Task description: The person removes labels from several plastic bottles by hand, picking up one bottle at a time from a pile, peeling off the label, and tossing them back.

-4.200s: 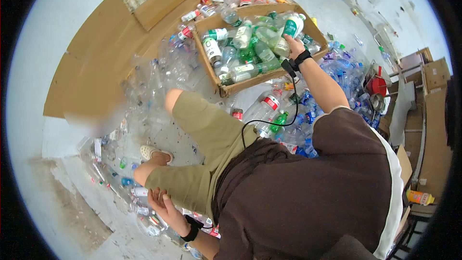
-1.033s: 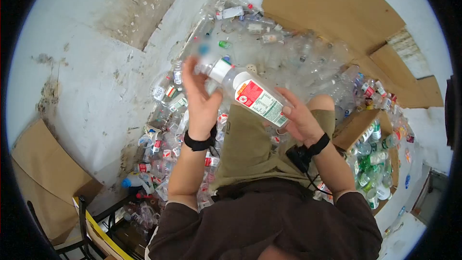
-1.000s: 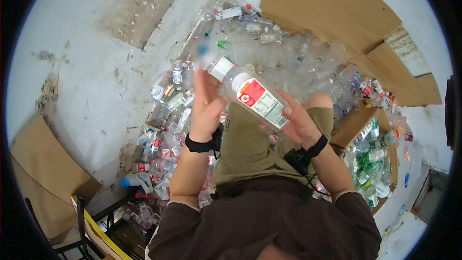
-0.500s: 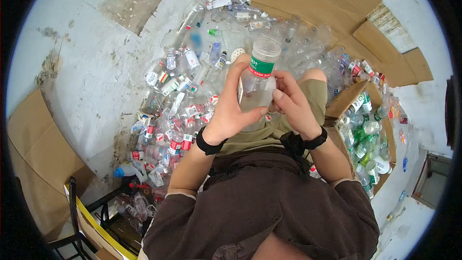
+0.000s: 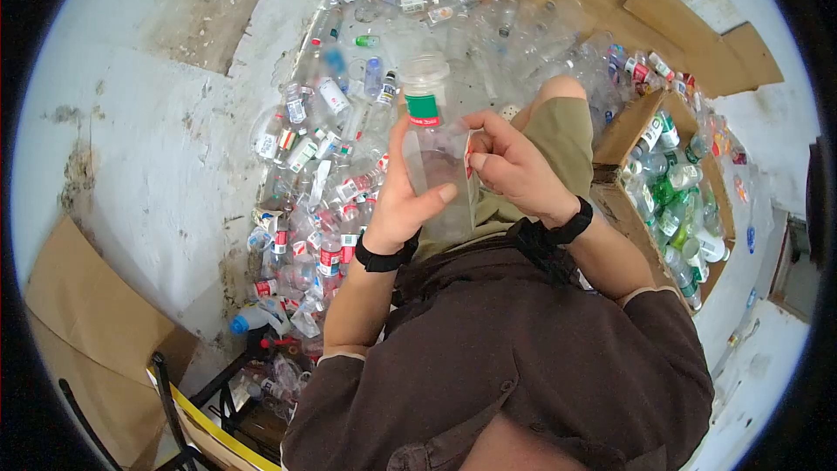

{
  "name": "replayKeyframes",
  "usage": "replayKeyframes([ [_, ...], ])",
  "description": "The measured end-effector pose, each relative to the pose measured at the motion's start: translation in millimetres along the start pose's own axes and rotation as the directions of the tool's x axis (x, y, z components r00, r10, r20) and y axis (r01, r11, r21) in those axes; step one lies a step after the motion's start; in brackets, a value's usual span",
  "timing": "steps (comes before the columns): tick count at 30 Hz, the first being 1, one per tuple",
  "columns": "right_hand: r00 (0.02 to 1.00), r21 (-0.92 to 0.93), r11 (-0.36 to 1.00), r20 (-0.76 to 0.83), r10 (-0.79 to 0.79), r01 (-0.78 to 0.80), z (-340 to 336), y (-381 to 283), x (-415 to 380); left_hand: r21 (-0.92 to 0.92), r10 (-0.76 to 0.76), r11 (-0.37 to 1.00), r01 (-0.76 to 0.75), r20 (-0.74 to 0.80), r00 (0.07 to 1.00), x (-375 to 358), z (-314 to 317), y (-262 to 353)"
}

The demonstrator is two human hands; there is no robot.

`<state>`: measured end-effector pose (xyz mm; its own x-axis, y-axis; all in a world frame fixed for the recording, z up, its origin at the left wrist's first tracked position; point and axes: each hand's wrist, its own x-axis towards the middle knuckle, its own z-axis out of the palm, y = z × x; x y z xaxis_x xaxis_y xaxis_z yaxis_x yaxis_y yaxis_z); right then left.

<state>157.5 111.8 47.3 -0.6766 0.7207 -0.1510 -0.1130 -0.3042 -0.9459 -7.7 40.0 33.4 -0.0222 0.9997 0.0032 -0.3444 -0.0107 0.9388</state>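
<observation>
A clear, uncapped plastic bottle with a wide ribbed neck stands upright in front of my lap. My left hand wraps round its left side, thumb across the front. A green, white and red label covers part of the upper body. My right hand pinches the loose edge of this label at the bottle's right side, and a red strip shows at the fingertips. Bare clear plastic shows on the front between my hands. Both wrists have black bands.
Many clear bottles are heaped on the floor to the left and ahead. On the right, a cardboard box holds green and clear bottles. Cardboard sheets lean at the left, near a black metal frame.
My right hand has pulled the label's edge away to the right, leaving less green on the bottle's front. Bottle and hands now appear further left as the view shifted.
</observation>
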Motion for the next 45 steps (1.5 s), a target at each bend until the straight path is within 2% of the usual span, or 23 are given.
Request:
replayKeyframes([
  [3,1.0,0.07,0.998,0.03,0.001,-0.003,0,1,-3,-0.162,-0.043,0.986,0.05,0.049,0.998,1,-5,-7],
  [5,0.999,-0.001,0.999,0.016,-0.032,0.032,-1,3,-4,-0.348,-0.154,0.92,0.179,0.099,0.983,3,-8,-11],
  [7,0.999,-0.063,0.997,-0.032,-0.044,0.042,-4,6,-7,-0.401,-0.161,0.896,0.19,0.106,0.981,8,-2,-10],
  [8,0.997,-0.131,0.99,-0.06,-0.054,0.046,-6,7,-7,-0.131,-0.103,0.987,0.094,-0.066,0.992,12,8,-6],
  [9,0.996,-0.13,0.99,-0.071,-0.057,0.047,-6,12,-7,0.164,0.008,0.986,0.028,-0.215,0.977,14,13,-3],
  [10,0.988,-0.186,0.977,-0.092,-0.126,0.107,-5,20,-7,0.502,0.147,0.865,-0.012,-0.231,0.962,18,14,-5],
  [12,0.974,-0.244,0.956,-0.108,-0.197,0.166,-6,26,-7,0.61,0.167,0.791,-0.053,-0.132,0.977,18,18,-7],
  [14,0.966,-0.217,0.974,-0.233,-0.114,0.062,-4,26,-9,0.82,0.168,0.546,-0.172,0.093,0.981,18,23,5],
  [15,0.965,-0.214,0.975,-0.236,-0.111,0.06,-8,27,-10,0.82,0.164,0.546,-0.17,0.095,0.982,16,19,3],
  [17,0.985,-0.105,0.994,-0.173,-0.003,-0.015,-21,30,-7,0.541,-0.034,0.841,-0.001,0.055,0.998,17,12,-2],
  [19,0.988,-0.076,0.997,-0.156,-0.011,0.0,-25,33,-8,0.496,-0.011,0.868,-0.025,0.071,0.997,17,11,-5],
  [21,0.991,0.16,0.987,-0.137,-0.012,0.034,-25,34,-10,0.25,-0.159,0.958,0.141,0.053,0.986,16,15,-7],
  [28,0.99,0.211,0.976,-0.139,-0.029,0.058,-28,34,-14,0.383,-0.187,0.915,0.124,0.131,0.974,15,0,-24],
  [30,0.987,0.051,0.998,-0.155,0.041,-0.034,-33,36,-14,0.352,-0.206,0.922,0.159,0.1,0.974,11,1,-27],
  [31,0.977,0.059,0.992,-0.189,-0.1,0.113,-34,50,-12,0.25,-0.219,0.95,0.187,0.108,0.97,13,12,-19],
  [32,0.98,0.031,0.995,-0.18,-0.083,0.09,-34,36,-16,0.269,-0.188,0.951,0.153,0.112,0.976,13,12,-21],
  [33,0.977,-0.032,0.995,-0.189,-0.096,0.092,-41,54,-14,0.168,-0.113,0.981,0.097,0.092,0.989,13,20,-22],
  [35,0.975,0.139,0.982,-0.2,-0.095,0.125,-51,50,-20,0.267,-0.075,0.961,0.069,0.011,0.997,17,12,-27],
  [37,0.962,0.126,0.992,-0.27,0.038,-0.004,-79,62,-31,0.271,-0.096,0.957,0.101,-0.032,0.995,15,2,-31],
  [40,0.855,0.353,0.935,-0.48,0.195,-0.015,-122,39,-69,0.291,-0.163,0.941,0.174,-0.061,0.985,15,-5,-33],
  [43,0.729,0.443,0.893,-0.637,0.251,0.079,-197,36,-105,0.341,-0.181,0.92,0.192,-0.064,0.981,12,-18,-35],
  [44,0.665,0.423,0.886,-0.72,0.2,0.191,-218,26,-114,0.302,-0.198,0.928,0.217,-0.093,0.976,12,-19,-34],
  [45,0.54,0.357,0.928,-0.805,0.246,0.109,-245,12,-127,0.262,-0.218,0.934,0.243,-0.123,0.968,12,-20,-34],
])
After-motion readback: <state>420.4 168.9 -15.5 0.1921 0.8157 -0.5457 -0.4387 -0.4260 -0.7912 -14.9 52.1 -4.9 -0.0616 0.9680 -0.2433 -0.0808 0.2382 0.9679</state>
